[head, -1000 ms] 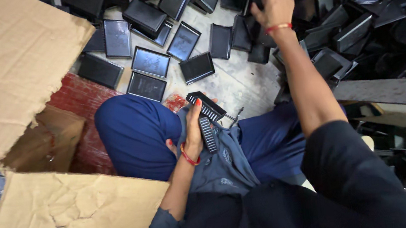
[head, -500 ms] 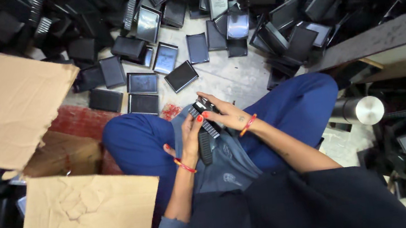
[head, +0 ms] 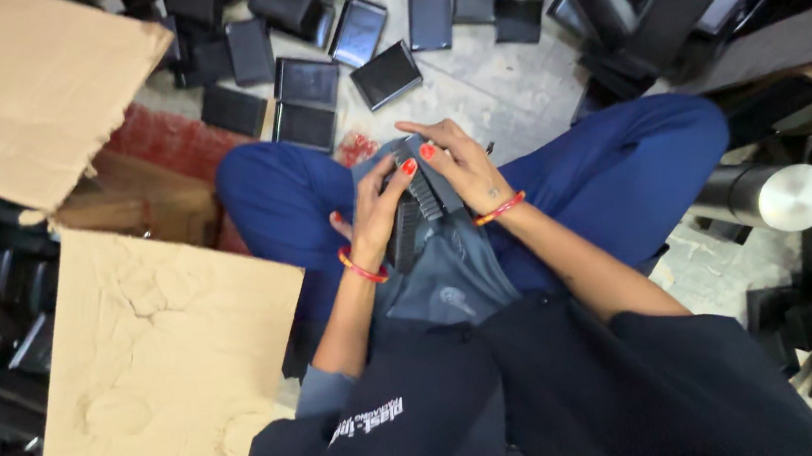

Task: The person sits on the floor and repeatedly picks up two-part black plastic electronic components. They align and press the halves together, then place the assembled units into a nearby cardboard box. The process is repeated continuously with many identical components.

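- Together, the left hand (head: 379,206) and right hand (head: 459,162) closed on a black ribbed part (head: 416,197) over the lap;
- flat black trays (head: 307,103) lay on the floor (head: 501,77) beyond.

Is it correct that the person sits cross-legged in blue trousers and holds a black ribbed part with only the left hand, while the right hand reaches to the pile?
Not quite. In the head view both hands hold the black ribbed part over the lap: the left hand and the right hand are both on it. The rest is right.
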